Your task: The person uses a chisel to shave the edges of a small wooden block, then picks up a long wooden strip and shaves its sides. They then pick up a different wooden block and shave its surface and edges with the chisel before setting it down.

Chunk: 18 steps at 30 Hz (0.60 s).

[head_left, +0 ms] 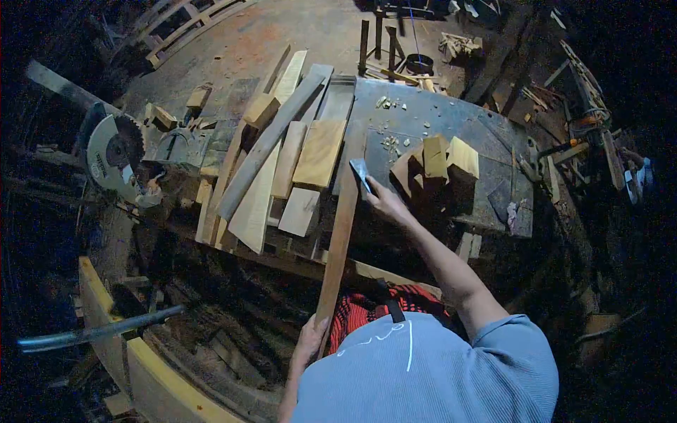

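Observation:
A long, narrow brown wooden board (341,218) runs from the workbench toward my body. Low in the view, my left hand (308,337) is wrapped round the board's near end, beside my shirt. Farther up, my right hand (384,201) is closed on a flat, pale blue-grey piece (360,172), wide at the far end and narrow at the fingers. That piece lies over the board's right edge; I cannot tell whether it is a blade or a folded sheet. Loose boards and a yellowish block (321,151) lie left of the long board.
A saw with a round toothed blade (130,137) stands at the left. Upright wood blocks (436,156) and shavings (391,143) sit on the bench top (451,106) at right. A metal pipe (106,331) and a curved wooden piece (159,366) are at lower left.

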Motion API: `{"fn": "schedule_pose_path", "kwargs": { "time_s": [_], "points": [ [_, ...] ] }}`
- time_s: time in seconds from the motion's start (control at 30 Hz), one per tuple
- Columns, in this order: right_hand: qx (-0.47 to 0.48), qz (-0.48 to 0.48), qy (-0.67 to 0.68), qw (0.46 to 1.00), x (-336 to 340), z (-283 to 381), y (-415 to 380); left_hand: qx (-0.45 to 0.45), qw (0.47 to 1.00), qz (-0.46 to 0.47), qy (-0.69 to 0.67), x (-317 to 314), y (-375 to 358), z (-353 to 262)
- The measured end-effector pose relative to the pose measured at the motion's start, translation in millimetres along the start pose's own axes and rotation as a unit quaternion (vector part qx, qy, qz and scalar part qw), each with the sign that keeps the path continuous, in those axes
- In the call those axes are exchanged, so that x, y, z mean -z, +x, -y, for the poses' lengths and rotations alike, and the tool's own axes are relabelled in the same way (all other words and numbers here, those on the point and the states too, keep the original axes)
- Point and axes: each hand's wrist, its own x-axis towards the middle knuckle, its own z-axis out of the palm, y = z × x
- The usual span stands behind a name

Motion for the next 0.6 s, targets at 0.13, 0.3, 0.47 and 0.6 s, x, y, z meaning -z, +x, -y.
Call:
{"fn": "schedule_pose_path", "kwargs": {
  "time_s": [0.13, 0.3, 0.47, 0.6],
  "points": [
    [0.025, -0.087, 0.105, 0.990, 2, -39, 54, 0.039, 0.999, 0.030, 0.015, 6, -5, 5],
    [-0.005, -0.026, 0.073, 0.997, 26, -8, 58, 0.022, 1.000, 0.004, 0.017, 7, -6, 24],
    [0.044, -0.037, 0.088, 0.994, 4, -30, 63, 0.020, 0.998, -0.010, 0.052, 6, -13, 0],
    [-0.059, -0.020, 0.053, 0.997, 60, -8, 100, 0.021, 0.998, -0.020, 0.055, 8, -15, 7]
  ]
}}
